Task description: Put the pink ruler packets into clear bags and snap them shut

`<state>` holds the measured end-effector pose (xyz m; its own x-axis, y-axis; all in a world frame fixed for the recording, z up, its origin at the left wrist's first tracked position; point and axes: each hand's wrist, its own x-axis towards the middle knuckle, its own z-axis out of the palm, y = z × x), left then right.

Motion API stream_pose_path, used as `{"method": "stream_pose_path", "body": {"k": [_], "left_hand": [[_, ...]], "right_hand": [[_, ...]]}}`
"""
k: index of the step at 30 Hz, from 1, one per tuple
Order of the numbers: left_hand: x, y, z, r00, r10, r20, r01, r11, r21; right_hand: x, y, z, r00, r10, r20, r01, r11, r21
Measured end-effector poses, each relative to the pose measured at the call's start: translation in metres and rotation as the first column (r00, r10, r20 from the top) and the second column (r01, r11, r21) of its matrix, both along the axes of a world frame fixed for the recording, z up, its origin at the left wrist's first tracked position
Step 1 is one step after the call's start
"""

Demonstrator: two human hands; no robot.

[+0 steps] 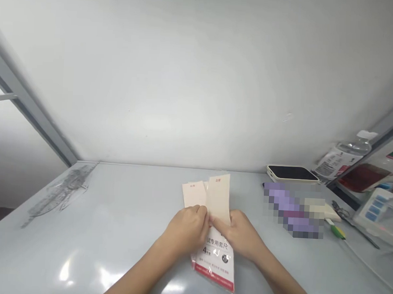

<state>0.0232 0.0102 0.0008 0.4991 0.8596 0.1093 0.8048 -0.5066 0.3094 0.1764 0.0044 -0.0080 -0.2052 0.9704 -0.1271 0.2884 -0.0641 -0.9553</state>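
Fingers [201,214] of your left hand [188,230] are curled closed on the clear plastic packet [214,271], and your right hand [244,237] grips its other side, thumb pressed near them. The packet slants between your hands over the counter [120,213], black lettering and a red band showing below your grip. Two pale card strips [219,196] with small red marks spread above it. Rightward on the counter, you have a purple item [288,209], blurred by pixels, and a white cable [368,265] with a green-and-yellow end. Beyond them lies a phone [293,173], with a labelled clear bottle [342,157] beside it. At far left, a grey drawing [60,192] marks the counter.
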Motion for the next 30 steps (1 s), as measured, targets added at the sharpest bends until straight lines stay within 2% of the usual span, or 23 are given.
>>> {"method": "stream_pose_path", "body": {"k": [5, 9, 13, 18, 24, 26, 30], "left_hand": [[-0.004, -0.001, 0.002, 0.987, 0.018, 0.160, 0.005, 0.990, -0.142], [-0.006, 0.001, 0.004, 0.980, -0.002, 0.201, 0.053, 0.968, -0.247], [-0.007, 0.003, 0.005, 0.980, -0.056, 0.191, 0.106, 0.960, -0.260], [-0.007, 0.002, 0.005, 0.983, -0.039, 0.178, 0.084, 0.964, -0.253], [-0.012, 0.005, 0.006, 0.953, -0.013, 0.302, 0.144, 0.898, -0.417], [-0.013, 0.006, 0.003, 0.944, 0.016, 0.331, 0.143, 0.882, -0.449], [-0.012, 0.007, -0.007, 0.936, 0.066, 0.345, 0.102, 0.889, -0.446]], "right_hand": [[0.003, 0.000, -0.002, 0.999, -0.042, 0.005, 0.042, 0.999, 0.017], [0.004, -0.002, 0.004, 0.997, 0.009, 0.082, -0.005, 0.999, -0.047], [0.003, -0.002, 0.007, 0.987, 0.040, 0.155, -0.029, 0.997, -0.076], [0.002, -0.004, 0.003, 0.972, 0.044, 0.232, -0.038, 0.999, -0.033], [0.002, -0.008, 0.002, 0.966, 0.086, 0.244, -0.076, 0.996, -0.050], [0.002, -0.008, 0.001, 0.965, 0.096, 0.246, -0.087, 0.995, -0.046], [0.001, -0.008, 0.000, 0.964, 0.054, 0.259, -0.044, 0.998, -0.043]]}}
